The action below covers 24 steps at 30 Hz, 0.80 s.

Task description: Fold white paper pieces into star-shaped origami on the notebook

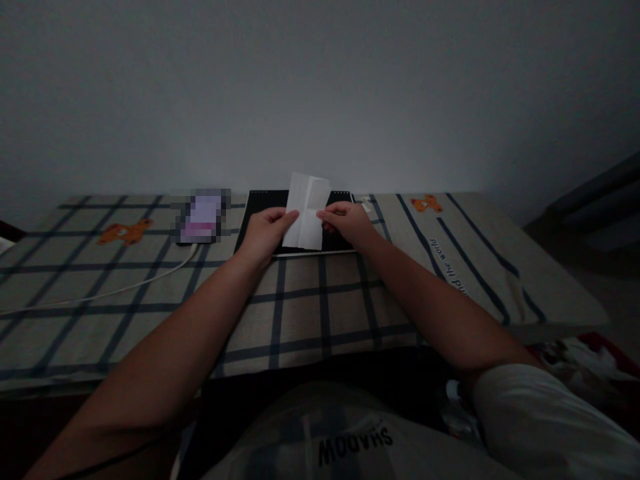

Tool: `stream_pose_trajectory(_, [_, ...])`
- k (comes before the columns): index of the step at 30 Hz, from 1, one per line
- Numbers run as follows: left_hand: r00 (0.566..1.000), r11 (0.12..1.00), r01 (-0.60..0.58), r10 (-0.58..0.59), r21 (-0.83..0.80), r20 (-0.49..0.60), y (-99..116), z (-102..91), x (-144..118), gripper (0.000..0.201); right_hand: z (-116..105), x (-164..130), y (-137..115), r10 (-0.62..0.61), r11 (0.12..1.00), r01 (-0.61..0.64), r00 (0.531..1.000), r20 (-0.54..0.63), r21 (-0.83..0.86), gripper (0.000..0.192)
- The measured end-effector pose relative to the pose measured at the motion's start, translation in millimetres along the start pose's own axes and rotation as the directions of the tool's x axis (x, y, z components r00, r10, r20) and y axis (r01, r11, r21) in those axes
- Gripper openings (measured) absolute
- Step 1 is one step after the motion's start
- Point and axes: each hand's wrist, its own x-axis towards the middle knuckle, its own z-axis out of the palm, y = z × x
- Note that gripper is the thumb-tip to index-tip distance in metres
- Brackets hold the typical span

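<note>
A white sheet of paper (pixel 306 217) with fold creases is held up between my two hands. My left hand (pixel 267 233) pinches its left edge, thumb on the front side. At the right edge my right hand (pixel 347 223) grips it between thumb and fingers. Under and behind the paper lies a flat black notebook or pad (pixel 263 200) with a row of small holes along its far edge. A small pale scrap (pixel 367 201) sits just beyond my right hand; its kind is unclear.
A phone (pixel 203 217), blurred out, lies left on the checked tablecloth (pixel 300 313) with a white cable (pixel 150 280) running left. A grey wall (pixel 320 93) rises behind the table. Below the table's right side is a clear plastic bottle (pixel 457 410).
</note>
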Motion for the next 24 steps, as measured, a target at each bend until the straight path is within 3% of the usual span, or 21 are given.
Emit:
stream_pose_trajectory(10, [0.999, 0.997, -0.018, 0.020, 0.077, -0.025, 2.7, -0.7, -0.6, 0.025, 1.7, -1.9, -5.1, 0.027, 0.999, -0.027, 1.000, -0.001, 0.030, 0.023])
stream_pose_trajectory(24, [0.998, 0.992, -0.040, 0.045, 0.116, -0.040, 3.4, -0.4, -2.1, 0.029, 2.4, -5.0, -10.5, 0.039, 0.999, -0.039, 0.999, -0.001, -0.002, 0.022])
